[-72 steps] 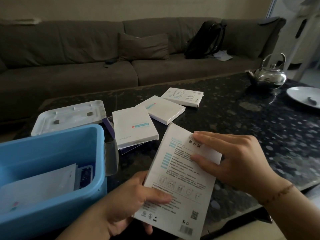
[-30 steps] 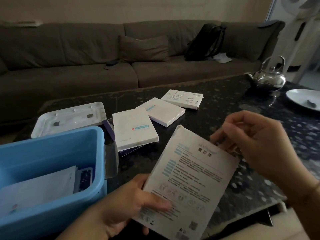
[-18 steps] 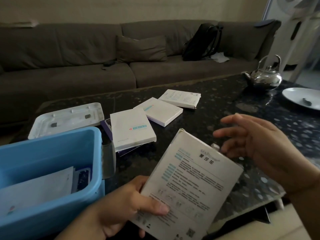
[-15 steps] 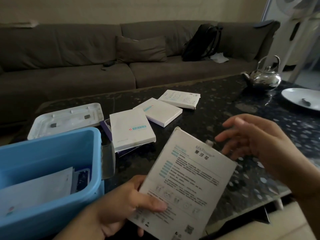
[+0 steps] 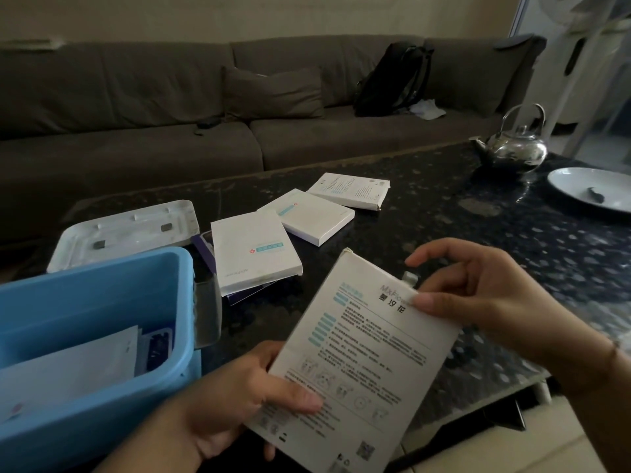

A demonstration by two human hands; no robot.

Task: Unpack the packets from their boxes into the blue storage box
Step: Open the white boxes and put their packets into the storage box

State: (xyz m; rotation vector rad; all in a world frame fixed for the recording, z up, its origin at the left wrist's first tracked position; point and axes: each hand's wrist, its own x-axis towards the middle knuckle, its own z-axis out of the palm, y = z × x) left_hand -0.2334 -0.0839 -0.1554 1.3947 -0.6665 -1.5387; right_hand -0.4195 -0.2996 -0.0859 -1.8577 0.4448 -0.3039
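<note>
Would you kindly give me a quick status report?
Left hand grips white box. Right hand pinches its top flap. Blue storage box alongside, unobstructed.

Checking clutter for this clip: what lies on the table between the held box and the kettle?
In the head view, nothing: only bare speckled table runs from the held box, past the right hand, to the kettle.

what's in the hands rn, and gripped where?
One white box. Left hand holds its lower left edge, thumb on the printed face. Right hand pinches the top right end, at the flap.
</note>
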